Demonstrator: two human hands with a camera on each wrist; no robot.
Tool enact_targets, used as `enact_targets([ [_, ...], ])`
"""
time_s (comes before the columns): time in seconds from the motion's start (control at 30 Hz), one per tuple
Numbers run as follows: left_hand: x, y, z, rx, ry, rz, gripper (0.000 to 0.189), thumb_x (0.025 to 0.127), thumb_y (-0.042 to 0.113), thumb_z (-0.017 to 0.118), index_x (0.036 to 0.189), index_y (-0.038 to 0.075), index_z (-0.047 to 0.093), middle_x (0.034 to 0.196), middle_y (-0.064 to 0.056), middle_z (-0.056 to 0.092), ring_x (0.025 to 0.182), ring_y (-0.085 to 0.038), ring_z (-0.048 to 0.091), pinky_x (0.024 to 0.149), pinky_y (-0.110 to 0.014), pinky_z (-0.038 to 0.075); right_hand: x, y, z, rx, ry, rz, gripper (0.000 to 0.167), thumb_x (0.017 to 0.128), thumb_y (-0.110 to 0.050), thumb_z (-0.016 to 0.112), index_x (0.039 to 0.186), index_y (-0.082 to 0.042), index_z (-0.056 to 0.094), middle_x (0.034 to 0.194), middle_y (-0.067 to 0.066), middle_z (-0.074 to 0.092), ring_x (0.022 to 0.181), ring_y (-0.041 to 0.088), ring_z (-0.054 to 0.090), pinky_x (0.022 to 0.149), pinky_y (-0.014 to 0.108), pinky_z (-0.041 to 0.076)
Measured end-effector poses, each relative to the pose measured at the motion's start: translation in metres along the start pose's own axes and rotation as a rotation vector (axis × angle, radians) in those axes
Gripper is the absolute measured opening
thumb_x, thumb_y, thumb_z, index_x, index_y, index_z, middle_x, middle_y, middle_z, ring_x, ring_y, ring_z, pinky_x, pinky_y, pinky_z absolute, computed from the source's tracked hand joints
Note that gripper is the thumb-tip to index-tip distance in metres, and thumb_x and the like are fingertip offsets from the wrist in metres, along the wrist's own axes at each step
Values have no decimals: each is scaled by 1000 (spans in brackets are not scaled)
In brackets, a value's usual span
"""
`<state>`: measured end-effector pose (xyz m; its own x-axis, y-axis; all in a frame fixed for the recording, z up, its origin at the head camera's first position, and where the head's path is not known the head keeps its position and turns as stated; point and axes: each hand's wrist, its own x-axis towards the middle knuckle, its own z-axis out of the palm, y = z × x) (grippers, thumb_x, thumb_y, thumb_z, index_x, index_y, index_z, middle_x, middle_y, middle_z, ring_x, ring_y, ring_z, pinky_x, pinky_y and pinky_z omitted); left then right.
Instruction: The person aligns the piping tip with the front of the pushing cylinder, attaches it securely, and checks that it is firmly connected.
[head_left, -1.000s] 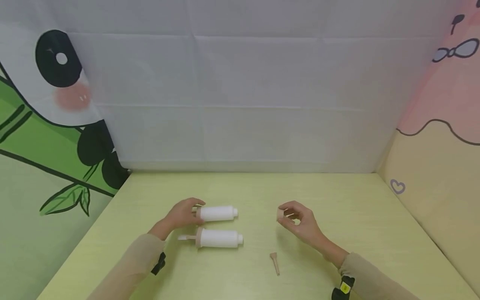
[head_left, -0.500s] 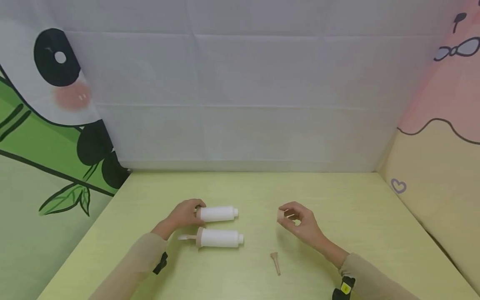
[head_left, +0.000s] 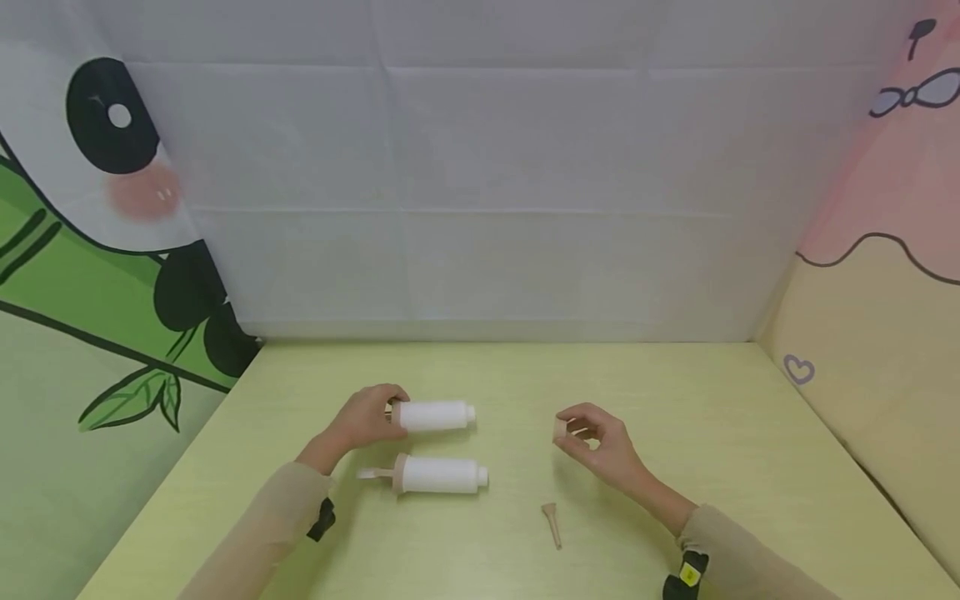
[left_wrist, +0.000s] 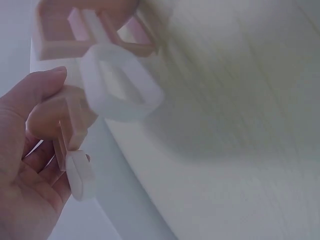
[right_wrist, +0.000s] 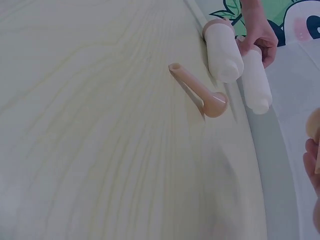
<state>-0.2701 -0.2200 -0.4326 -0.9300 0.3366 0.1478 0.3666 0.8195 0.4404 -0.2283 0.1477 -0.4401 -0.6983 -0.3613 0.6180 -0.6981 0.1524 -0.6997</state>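
In the head view, my left hand [head_left: 366, 419] grips the beige flanged end of a white syringe-like cylinder [head_left: 435, 415] with a narrow tip pointing right. A second, similar white syringe-like cylinder [head_left: 440, 475] lies just nearer on the table; its pale handle sticks out leftward. The left wrist view shows my thumb and fingers around the beige end [left_wrist: 60, 117], whose white loop [left_wrist: 80, 175] hangs below. Further right, my right hand [head_left: 609, 446] pinches a small beige piece [head_left: 560, 429] between thumb and fingertips, partly hidden by them.
A beige spoon-shaped piece [head_left: 552, 525] with a hollow stem end lies on the yellowish table [head_left: 465, 550], between the arms. Behind the table hangs a white cloth [head_left: 480, 208]. Painted panels stand at both sides.
My left hand has moved slightly away from me, taking the farther cylinder with it, so the gap to the nearer cylinder has widened. My right hand stays nearly still.
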Motion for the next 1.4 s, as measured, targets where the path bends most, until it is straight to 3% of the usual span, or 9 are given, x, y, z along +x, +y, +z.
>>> enact_targets([
  [0.2, 1, 12, -12, -43, 46, 42, 40, 69, 17, 78, 103, 6, 61, 93, -3, 60, 73, -12, 53, 62, -28, 47, 2, 0, -1, 0, -15, 27, 25, 76, 12, 63, 100, 7, 58, 91, 19, 59, 81, 19, 60, 65, 29, 52],
  [0.43, 2, 35, -19, -45, 77, 95, 41, 69, 17, 78, 104, 5, 60, 97, -4, 61, 83, -18, 58, 67, -31, 51, 8, -1, -3, -12, -19, 64, 25, 77, 9, 64, 102, 4, 59, 93, 19, 61, 82, 19, 61, 67, 29, 52],
  [0.83, 8, 61, -13, -100, 84, 145, 41, 69, 15, 79, 104, 6, 60, 103, -4, 60, 94, -21, 58, 77, -30, 53, 19, -2, -3, -18, -16, 138, 28, 77, 6, 66, 104, 7, 59, 96, 19, 62, 85, 24, 61, 69, 27, 52],
  [1.17, 11, 73, -8, -119, 105, 199, 41, 68, 13, 79, 103, 6, 60, 101, -4, 60, 93, -20, 58, 76, -27, 53, 26, -2, -7, -8, -29, 136, 28, 77, 5, 67, 104, 7, 59, 99, 20, 62, 88, 25, 62, 71, 28, 52],
  [1.4, 11, 82, -7, -159, 93, 195, 41, 67, 12, 79, 103, 6, 59, 102, -5, 59, 96, -21, 57, 77, -25, 52, 29, -5, -8, -12, -26, 131, 28, 77, 5, 67, 103, 8, 59, 98, 21, 63, 87, 28, 62, 71, 28, 52],
])
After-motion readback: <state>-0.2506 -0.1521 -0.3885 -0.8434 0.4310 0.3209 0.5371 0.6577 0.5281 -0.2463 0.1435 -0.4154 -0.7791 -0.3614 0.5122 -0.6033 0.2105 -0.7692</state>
